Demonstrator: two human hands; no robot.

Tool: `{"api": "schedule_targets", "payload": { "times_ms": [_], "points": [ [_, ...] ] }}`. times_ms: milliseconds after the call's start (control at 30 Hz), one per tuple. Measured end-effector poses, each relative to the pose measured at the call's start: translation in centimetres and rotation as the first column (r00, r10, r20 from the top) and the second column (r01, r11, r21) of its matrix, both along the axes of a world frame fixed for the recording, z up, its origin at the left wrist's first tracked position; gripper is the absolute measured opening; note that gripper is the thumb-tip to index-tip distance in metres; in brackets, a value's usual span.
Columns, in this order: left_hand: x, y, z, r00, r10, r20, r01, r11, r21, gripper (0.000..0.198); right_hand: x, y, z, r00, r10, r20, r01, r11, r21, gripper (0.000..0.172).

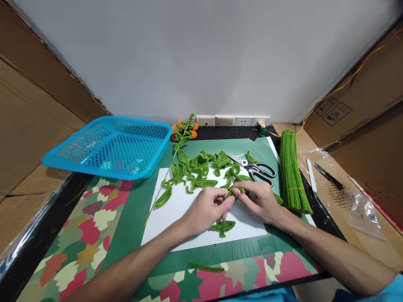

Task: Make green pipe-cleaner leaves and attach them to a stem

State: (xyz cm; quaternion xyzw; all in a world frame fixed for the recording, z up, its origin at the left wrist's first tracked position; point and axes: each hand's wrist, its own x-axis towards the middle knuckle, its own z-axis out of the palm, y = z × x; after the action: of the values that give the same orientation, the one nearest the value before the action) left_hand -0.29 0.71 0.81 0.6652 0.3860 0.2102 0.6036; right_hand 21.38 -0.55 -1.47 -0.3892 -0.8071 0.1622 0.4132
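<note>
My left hand (pixel 208 208) and my right hand (pixel 260 199) meet over a white sheet (pixel 176 214), both pinching one bent green pipe cleaner (pixel 234 191) between the fingertips. A finished green leaf shape (pixel 223 227) lies on the sheet just below my left hand. Beyond my hands is a heap of several folded green leaf pieces (pixel 201 167). A long green stem with orange flowers (pixel 184 132) runs diagonally to the left of the heap.
Scissors (pixel 258 168) lie behind my right hand. A bundle of straight green pipe cleaners (pixel 291 170) sits to the right. A blue mesh basket (pixel 113 147) stands at the back left. A loose green piece (pixel 206 267) lies near the front edge. Cardboard walls flank both sides.
</note>
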Motion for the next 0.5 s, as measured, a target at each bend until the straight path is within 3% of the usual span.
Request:
{"api": "schedule_targets", "payload": {
  "times_ms": [133,300,500],
  "points": [
    [0.11,-0.21,0.16,0.998,-0.026,-0.062,0.028,0.999,0.027,0.038,0.0,0.01,-0.25,0.989,0.037,0.14,-0.046,0.997,0.064,0.025],
    [0.5,-0.48,-0.25,0.979,0.087,-0.183,-0.055,0.983,0.176,0.046,-0.15,-0.06,-0.94,0.976,0.018,0.215,-0.057,0.983,0.175,0.033],
    [0.41,-0.49,-0.13,0.996,0.026,-0.088,-0.019,0.997,0.08,0.051,0.09,0.1,-0.74,0.987,-0.047,0.156,0.02,0.985,0.17,0.037]
  ]
}}
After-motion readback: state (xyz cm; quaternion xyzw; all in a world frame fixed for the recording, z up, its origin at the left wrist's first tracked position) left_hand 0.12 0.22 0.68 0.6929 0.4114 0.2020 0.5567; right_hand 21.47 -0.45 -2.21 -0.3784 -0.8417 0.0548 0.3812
